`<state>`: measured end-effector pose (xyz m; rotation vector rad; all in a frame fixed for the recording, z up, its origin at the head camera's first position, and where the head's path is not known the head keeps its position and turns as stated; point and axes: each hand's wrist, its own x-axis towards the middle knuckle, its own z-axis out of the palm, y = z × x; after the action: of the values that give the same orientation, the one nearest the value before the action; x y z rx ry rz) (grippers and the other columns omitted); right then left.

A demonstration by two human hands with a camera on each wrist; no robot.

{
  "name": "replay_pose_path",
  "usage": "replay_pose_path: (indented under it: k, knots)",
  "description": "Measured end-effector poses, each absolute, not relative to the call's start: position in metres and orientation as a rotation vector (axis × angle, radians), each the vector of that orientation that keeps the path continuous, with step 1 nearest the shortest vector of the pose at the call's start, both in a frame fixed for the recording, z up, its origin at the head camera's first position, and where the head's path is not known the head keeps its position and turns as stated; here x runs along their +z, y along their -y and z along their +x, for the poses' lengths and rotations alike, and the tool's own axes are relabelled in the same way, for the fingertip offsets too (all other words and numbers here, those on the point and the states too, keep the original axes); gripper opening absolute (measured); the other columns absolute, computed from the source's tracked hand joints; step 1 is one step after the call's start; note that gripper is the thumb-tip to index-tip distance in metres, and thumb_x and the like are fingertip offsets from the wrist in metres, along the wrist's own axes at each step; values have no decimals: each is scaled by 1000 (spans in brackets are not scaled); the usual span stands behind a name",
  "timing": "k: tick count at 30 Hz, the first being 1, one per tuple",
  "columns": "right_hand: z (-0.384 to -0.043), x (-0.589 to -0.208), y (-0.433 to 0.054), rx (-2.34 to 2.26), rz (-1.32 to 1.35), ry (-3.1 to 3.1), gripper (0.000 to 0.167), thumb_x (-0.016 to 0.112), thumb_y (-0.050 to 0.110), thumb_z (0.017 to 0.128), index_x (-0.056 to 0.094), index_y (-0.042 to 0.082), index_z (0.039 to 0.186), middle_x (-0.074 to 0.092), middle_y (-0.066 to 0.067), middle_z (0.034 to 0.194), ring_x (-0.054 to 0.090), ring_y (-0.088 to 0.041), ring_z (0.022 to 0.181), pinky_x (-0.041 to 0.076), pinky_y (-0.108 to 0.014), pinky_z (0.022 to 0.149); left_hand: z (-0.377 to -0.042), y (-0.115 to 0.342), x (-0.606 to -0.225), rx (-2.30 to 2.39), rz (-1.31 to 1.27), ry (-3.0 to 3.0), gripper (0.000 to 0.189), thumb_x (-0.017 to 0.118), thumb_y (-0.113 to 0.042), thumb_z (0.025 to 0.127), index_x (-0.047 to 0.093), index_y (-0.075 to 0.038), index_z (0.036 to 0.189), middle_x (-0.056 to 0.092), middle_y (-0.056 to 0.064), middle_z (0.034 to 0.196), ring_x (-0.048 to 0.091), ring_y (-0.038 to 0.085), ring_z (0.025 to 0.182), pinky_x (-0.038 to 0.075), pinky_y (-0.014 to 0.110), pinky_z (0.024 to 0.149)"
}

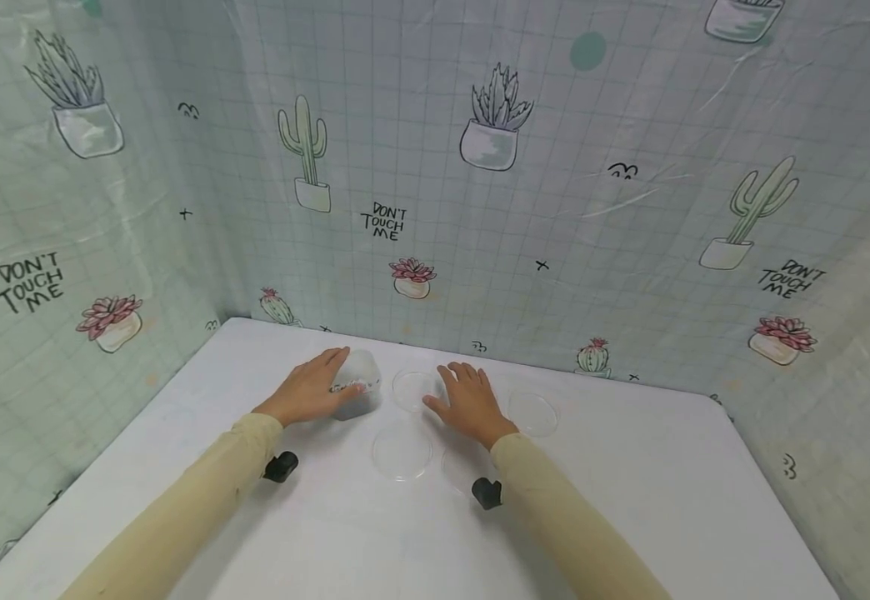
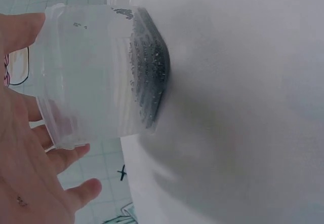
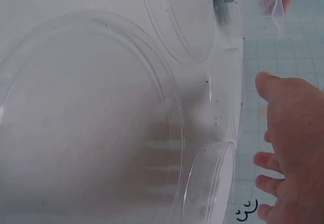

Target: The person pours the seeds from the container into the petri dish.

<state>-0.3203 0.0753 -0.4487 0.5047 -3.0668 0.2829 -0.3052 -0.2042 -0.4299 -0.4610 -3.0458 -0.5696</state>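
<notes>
My left hand [image 1: 311, 390] grips a clear plastic tub [image 1: 362, 365], its thumb on the near side and its fingers around the far side, close to the rim. Dark granules [image 2: 149, 67] lie in the bottom of the tub, and some cling to its wall. My right hand [image 1: 472, 404] hovers with spread fingers and nothing in them, over clear round petri dishes. One petri dish [image 1: 411, 390] lies between the hands, another dish [image 1: 402, 450] nearer me, and a third dish [image 1: 532, 414] to the right. Beneath my right wrist, a further dish [image 3: 91, 107] is partly hidden in the head view.
The white table [image 1: 375, 542] ends at the back against a curtain [image 1: 435, 167] printed with potted cacti, which also hangs on both sides. Black wrist cameras jut out below each sleeve. Small dark specks dot a dish [image 3: 225, 97] in the right wrist view.
</notes>
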Motion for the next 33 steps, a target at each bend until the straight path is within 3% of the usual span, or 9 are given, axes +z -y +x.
replay_pose_path:
  k: [17, 33]
  knots:
    - [-327, -450, -68, 256, 520, 3087, 74, 51, 59, 93, 37, 12, 148, 41, -11, 150, 32, -30, 143, 17, -56, 120, -307, 206, -426, -611, -445, 3139, 82, 46, -54, 97, 18, -3, 154, 24, 23, 157, 27, 44, 143, 25, 64, 113]
    - [-336, -460, -66, 272, 515, 3124, 85, 58, 65, 85, 40, 10, 147, 43, -12, 149, 31, -33, 144, 14, -57, 121, -306, 205, -423, -651, -492, 3179, 82, 43, -55, 98, 15, -4, 154, 21, 23, 157, 24, 42, 144, 21, 64, 114]
